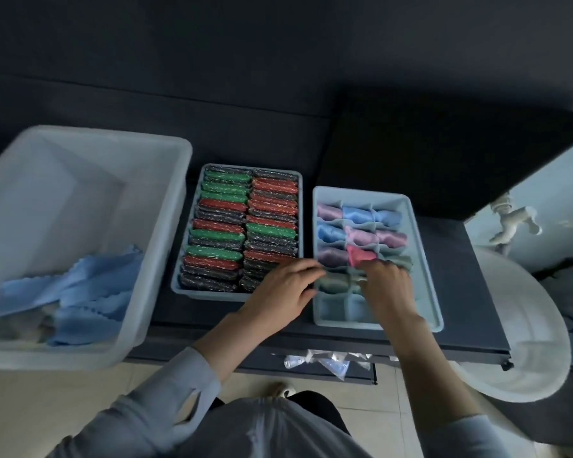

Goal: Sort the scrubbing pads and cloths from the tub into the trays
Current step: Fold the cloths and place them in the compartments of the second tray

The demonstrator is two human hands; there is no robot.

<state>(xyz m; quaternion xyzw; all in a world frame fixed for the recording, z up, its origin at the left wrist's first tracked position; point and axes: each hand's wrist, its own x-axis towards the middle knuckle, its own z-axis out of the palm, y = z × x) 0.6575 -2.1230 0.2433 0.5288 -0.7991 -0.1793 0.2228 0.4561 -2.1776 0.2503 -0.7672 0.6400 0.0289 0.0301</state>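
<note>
**Tucking a grey-green cloth into its cell**

From the head view, we had both hands at the divided tray (425,259). Our left hand (283,287) and right hand (386,285) each had fingers curled onto the grey-green cloth (336,280) lying between them, pressing it into a compartment. Empty cells sat just nearer us than the hands. Far to the left of our left hand, blue cloths (80,292) waited in the tub (166,226); just beyond that hand lay the full tray of scrubbing pads (242,226). We judged it best to push the folds down evenly, keeping the dividers upright.
</note>
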